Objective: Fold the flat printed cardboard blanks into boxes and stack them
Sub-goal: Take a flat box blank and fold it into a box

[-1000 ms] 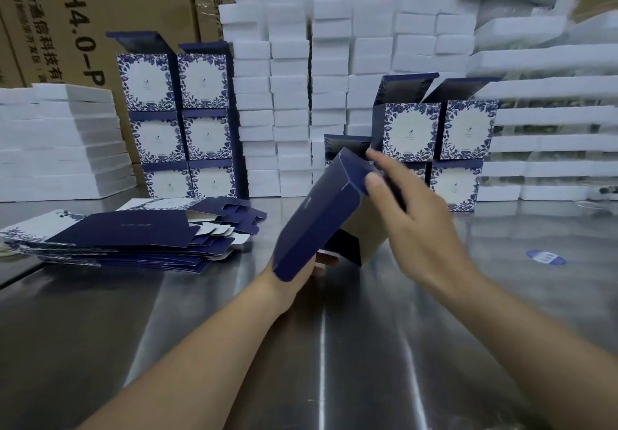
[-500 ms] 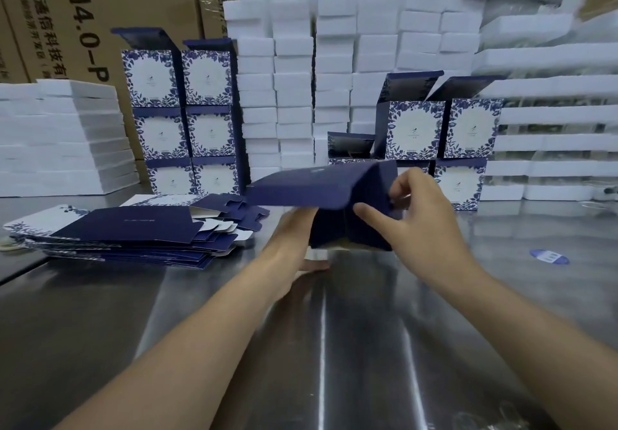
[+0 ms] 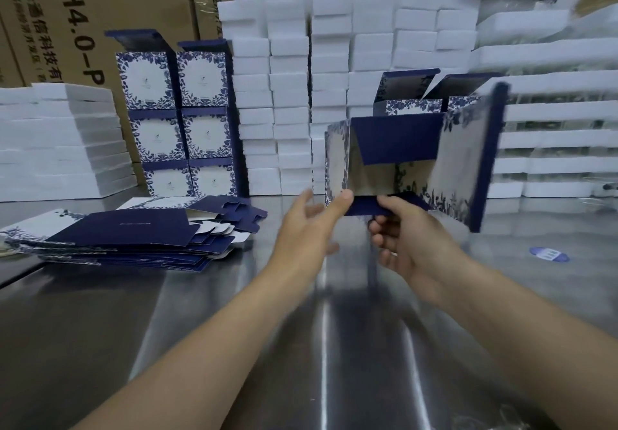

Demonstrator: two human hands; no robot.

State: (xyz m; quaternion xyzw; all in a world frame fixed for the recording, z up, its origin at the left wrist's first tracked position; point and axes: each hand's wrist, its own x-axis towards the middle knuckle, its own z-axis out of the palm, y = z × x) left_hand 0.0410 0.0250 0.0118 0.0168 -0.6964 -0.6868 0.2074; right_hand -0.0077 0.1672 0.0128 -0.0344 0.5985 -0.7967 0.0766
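A half-folded navy and white floral box point(image 3: 398, 158) is held up above the steel table point(image 3: 234, 312), its open side facing me and its lid flap swung out to the right, blurred. My right hand point(image 3: 408, 242) pinches the box's lower navy flap from below. My left hand point(image 3: 307, 225) has its fingers loosely spread, with the thumb tip touching the box's lower left corner. A pile of flat blanks point(image 3: 133, 232) lies on the table at the left. Folded boxes stand stacked at the back left point(image 3: 177, 118) and behind the held box point(image 3: 411, 95).
White foam blocks point(image 3: 334, 71) are stacked along the back and at the left point(image 3: 60, 142). Brown cartons point(image 3: 67, 21) stand behind them. A blue round sticker point(image 3: 548, 255) lies on the table at the right.
The box has been turned from flap-up on the table to raised with its open side toward me. The lid flap swung right. My left hand came off from under it.
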